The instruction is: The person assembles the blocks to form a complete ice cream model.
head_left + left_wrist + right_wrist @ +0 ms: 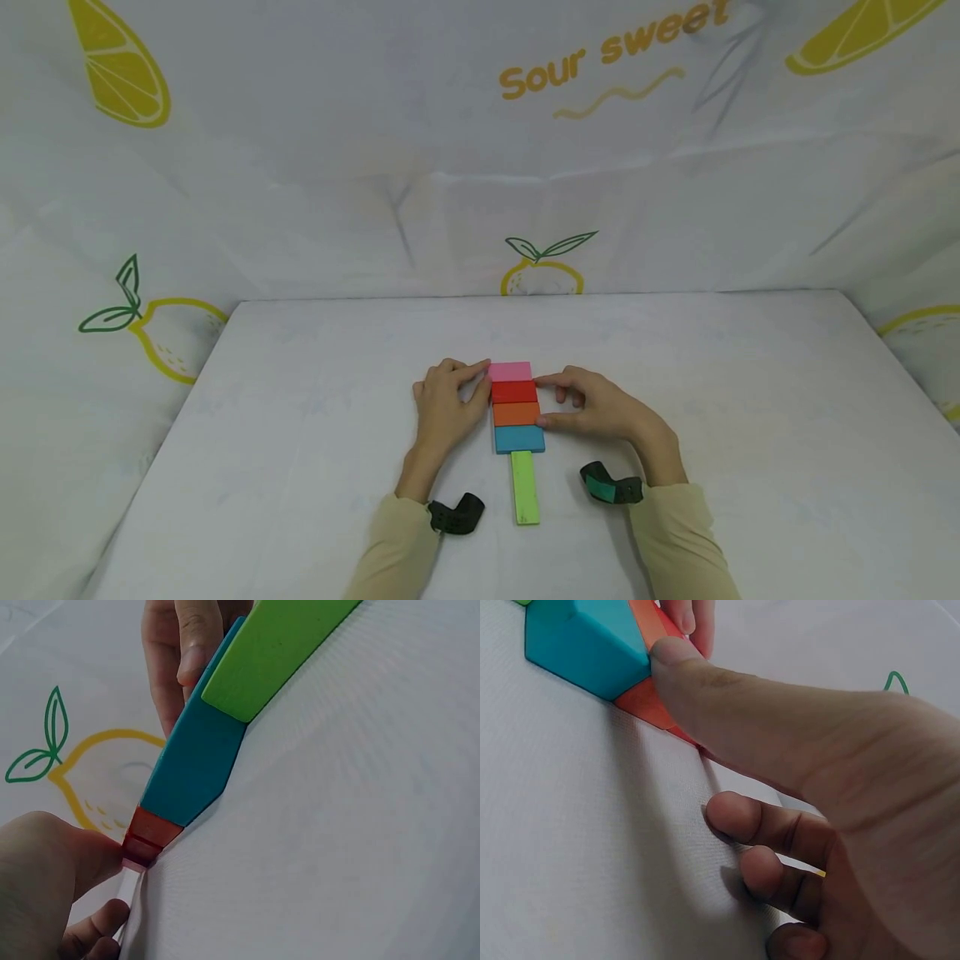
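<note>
A pink block [510, 372], a red block [513, 392], an orange block [516, 414] and a blue block [519, 439] lie side by side in a column on the white table. Below the blue one, a narrow green block [526, 488] stands lengthwise like a stem. My left hand [444, 404] touches the column's left side, index finger by the pink block and thumb by the red. From the other side, my right hand [603, 406] has its index fingertip at the red block and its thumb at the orange block's right end. Its other fingers bend beneath the palm.
The white cloth-covered table [315, 358] meets a printed curtain with lemons at its back edge. A black wrist device [459, 514] sits at the left wrist, and another black wrist device [611, 485] at the right.
</note>
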### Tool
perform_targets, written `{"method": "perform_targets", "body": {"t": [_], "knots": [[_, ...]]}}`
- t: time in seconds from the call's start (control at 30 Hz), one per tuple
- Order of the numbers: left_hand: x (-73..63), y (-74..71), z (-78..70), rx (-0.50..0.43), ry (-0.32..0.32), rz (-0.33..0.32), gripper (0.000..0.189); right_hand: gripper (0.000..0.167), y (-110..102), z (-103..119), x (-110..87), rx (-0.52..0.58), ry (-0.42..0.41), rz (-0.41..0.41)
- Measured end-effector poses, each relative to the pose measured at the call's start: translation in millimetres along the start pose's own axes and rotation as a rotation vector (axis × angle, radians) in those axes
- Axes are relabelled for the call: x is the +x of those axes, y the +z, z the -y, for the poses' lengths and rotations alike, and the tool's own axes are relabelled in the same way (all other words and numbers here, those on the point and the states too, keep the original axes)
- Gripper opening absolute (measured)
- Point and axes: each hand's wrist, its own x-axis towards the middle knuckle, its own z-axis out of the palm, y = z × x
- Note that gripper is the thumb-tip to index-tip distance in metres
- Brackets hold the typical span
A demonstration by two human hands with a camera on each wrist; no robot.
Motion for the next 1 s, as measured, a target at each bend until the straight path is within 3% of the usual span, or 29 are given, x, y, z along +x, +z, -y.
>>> {"method": "perform_targets", "body": {"t": [1.0], "knots": [[0.5,0.8,-3.6,0.007,-0.039,0.003,0.03,0.06,-0.2,0.1,-0.9,0.05,0.016,-0.001]]}}
